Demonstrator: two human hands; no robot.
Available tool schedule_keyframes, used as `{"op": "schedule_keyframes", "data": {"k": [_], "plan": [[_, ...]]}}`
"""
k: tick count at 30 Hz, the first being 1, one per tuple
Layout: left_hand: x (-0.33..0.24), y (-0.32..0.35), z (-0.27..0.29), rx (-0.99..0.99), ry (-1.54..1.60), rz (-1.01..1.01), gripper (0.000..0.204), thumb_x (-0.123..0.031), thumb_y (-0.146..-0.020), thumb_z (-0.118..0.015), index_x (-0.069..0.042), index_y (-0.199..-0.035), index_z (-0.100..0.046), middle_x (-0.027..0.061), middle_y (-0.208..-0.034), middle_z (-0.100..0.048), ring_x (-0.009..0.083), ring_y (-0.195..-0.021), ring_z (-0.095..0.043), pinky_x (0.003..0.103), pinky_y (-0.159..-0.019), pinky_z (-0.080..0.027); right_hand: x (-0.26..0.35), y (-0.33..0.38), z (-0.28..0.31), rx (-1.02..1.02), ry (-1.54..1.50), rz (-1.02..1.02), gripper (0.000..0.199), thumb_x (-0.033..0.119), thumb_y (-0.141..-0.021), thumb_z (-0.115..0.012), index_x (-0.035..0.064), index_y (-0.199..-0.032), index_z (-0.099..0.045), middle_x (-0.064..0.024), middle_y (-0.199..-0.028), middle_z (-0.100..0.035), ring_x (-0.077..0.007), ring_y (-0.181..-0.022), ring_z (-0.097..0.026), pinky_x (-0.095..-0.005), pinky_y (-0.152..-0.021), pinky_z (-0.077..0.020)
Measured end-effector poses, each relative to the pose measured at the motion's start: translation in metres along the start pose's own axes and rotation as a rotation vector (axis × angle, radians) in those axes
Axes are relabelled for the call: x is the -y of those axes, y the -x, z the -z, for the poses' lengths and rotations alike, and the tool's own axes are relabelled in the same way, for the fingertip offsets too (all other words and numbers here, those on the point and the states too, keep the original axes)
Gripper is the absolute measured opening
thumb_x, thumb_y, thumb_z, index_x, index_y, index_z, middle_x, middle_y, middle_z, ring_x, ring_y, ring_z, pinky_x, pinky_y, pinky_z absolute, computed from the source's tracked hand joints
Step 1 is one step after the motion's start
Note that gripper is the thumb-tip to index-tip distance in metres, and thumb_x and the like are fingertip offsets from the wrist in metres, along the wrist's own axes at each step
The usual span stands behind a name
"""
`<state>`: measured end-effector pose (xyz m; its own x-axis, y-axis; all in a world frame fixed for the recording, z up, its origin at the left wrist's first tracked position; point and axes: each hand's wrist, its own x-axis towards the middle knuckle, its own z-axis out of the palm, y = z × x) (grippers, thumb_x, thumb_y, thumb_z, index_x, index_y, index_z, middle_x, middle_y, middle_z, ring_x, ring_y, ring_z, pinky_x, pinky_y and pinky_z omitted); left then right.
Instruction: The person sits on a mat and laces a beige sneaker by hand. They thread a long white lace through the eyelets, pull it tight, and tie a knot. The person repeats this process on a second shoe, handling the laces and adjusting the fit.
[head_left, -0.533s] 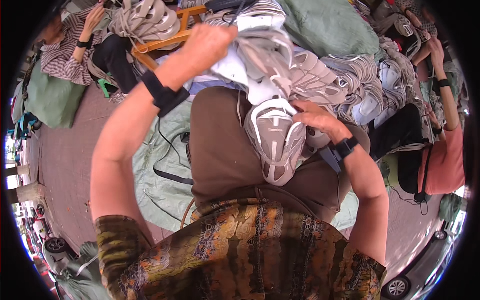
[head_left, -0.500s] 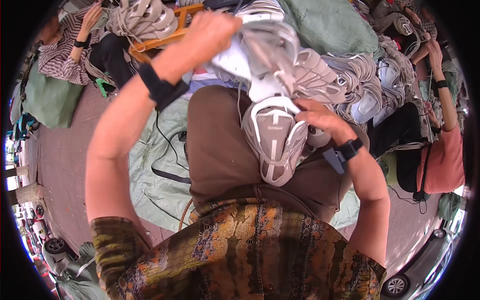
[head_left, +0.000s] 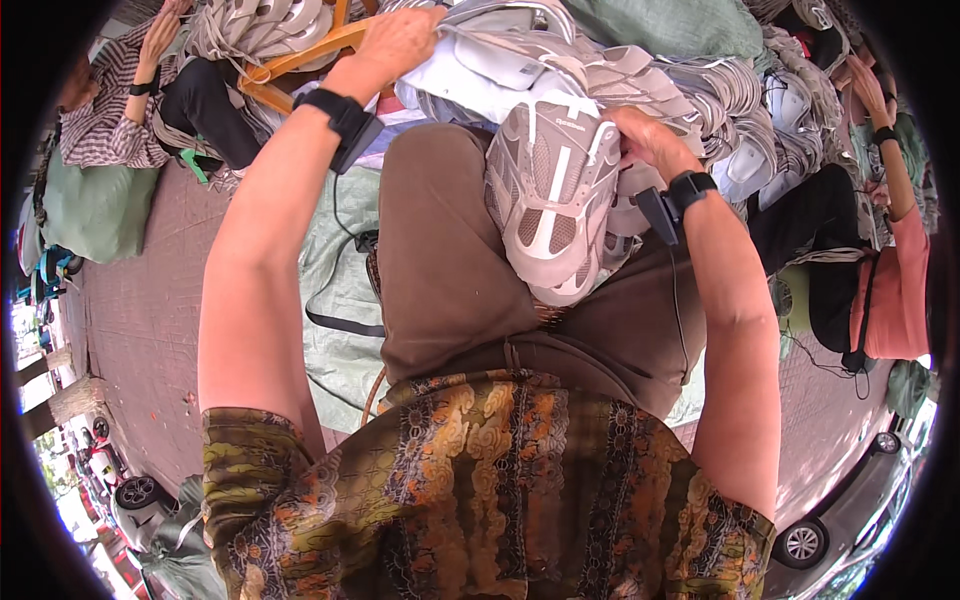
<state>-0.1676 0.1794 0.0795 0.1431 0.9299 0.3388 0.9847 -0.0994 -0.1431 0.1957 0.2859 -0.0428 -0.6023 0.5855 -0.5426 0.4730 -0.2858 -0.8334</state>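
A grey and white sneaker upper lies toe-down on my brown-trousered lap, and my right hand grips its heel end. My left hand reaches up and forward onto a heap of pale shoe uppers, fingers closed on one of them. Both wrists carry black bands. More stacked grey and white uppers lie just beyond the sneaker.
A person in a striped top sits at the upper left beside a wooden stool. Another person in a pink top works at the right. Green sacks and a green tarp lie on the paved ground. Parked vehicles stand at the lower edges.
The sneaker upper has stayed on my lap while my right hand keeps its hold. My left hand has shifted slightly on the heap of uppers.
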Motion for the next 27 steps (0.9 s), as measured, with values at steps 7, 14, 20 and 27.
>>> {"op": "schedule_keyframes", "data": {"k": [7, 14, 20, 27], "plan": [[-0.017, 0.026, 0.015, 0.089, -0.048, 0.055, 0.033, -0.011, -0.085, -0.053, -0.015, -0.117, -0.058, 0.0195, -0.084, -0.066, 0.0359, -0.081, -0.065, 0.047, -0.073, -0.051, 0.009, 0.009, -0.005, 0.031, -0.039, 0.061, 0.053, 0.035, -0.082, -0.058, -0.0009, -0.121, -0.054, -0.0211, -0.115, -0.060, -0.0331, -0.098, -0.062, -0.0582, -0.084, -0.0465], [-0.009, -0.009, 0.001, -0.009, -0.028, 0.079, 0.031, -0.011, -0.083, -0.052, -0.015, -0.112, -0.059, 0.0202, -0.085, -0.066, 0.0348, -0.082, -0.065, 0.047, -0.073, -0.051, -0.002, -0.015, 0.025, 0.014, -0.078, 0.065, 0.045, 0.039, -0.085, -0.055, 0.0039, -0.113, -0.061, -0.0108, -0.101, -0.063, -0.0230, -0.085, -0.060, -0.0382, -0.068, -0.0480], [-0.022, -0.001, 0.001, 0.027, 0.096, 0.181, 0.034, -0.012, -0.080, -0.055, -0.013, -0.114, -0.057, 0.0187, -0.093, -0.066, 0.0373, -0.086, -0.063, 0.047, -0.079, -0.049, 0.001, -0.008, 0.007, -0.087, -0.078, 0.037, 0.045, 0.033, -0.080, -0.061, 0.0016, -0.113, -0.059, -0.0141, -0.106, -0.063, -0.0269, -0.090, -0.062, -0.0508, -0.077, -0.0512], [-0.043, 0.030, 0.038, -0.223, 0.306, 0.048, 0.024, -0.007, -0.076, -0.054, -0.004, -0.098, -0.064, 0.0201, -0.093, -0.065, 0.0369, -0.088, -0.063, 0.047, -0.077, -0.049, 0.066, 0.081, -0.060, -0.510, 0.611, 0.576, 0.029, 0.022, -0.086, -0.059, -0.0015, -0.102, -0.062, -0.0071, -0.094, -0.064, -0.0146, -0.087, -0.057, -0.0309, -0.078, -0.0457]]}}
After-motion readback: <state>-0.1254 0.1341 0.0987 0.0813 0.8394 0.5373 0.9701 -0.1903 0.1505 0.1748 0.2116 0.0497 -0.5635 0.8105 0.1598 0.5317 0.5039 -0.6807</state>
